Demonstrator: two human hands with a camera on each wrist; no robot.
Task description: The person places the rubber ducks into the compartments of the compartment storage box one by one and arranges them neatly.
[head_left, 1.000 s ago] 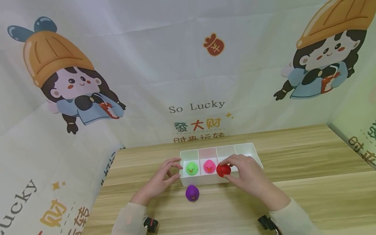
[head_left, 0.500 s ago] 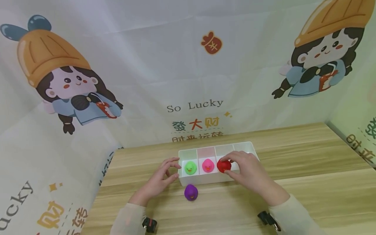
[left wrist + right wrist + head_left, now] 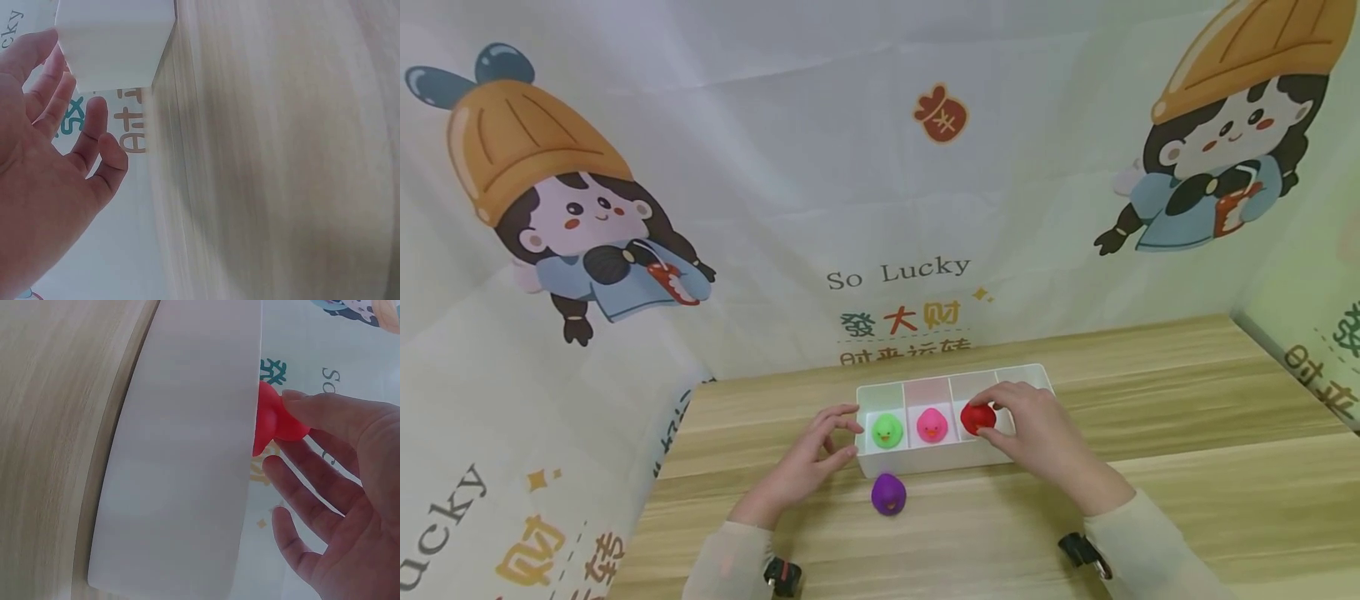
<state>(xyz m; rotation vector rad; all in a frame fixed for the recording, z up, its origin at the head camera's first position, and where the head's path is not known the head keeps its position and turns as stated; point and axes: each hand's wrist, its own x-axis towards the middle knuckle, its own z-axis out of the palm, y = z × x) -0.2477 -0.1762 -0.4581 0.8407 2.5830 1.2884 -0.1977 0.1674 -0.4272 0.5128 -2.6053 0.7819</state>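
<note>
Placement of a red rubber duck (image 3: 976,419) appears to be the step in hand: the right hand (image 3: 1036,433), its grip narrow, pinches the duck at the third compartment from the left of a white divided tray (image 3: 925,461); contact with the floor is hidden. The left hand (image 3: 811,454), fingers loosely spread, holds nothing beside the tray's left end. Green (image 3: 887,431) and pink ducks (image 3: 932,426) occupy the first two compartments; a purple duck (image 3: 889,495) sits in front on the worktop (image 3: 1157,392). The next move probably calls for seating the red duck, then loosening the pinch.

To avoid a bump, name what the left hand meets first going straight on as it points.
The left hand would probably meet the white, rectangular, plastic-looking box first, at its left end; depth leaves contact unclear.
</note>
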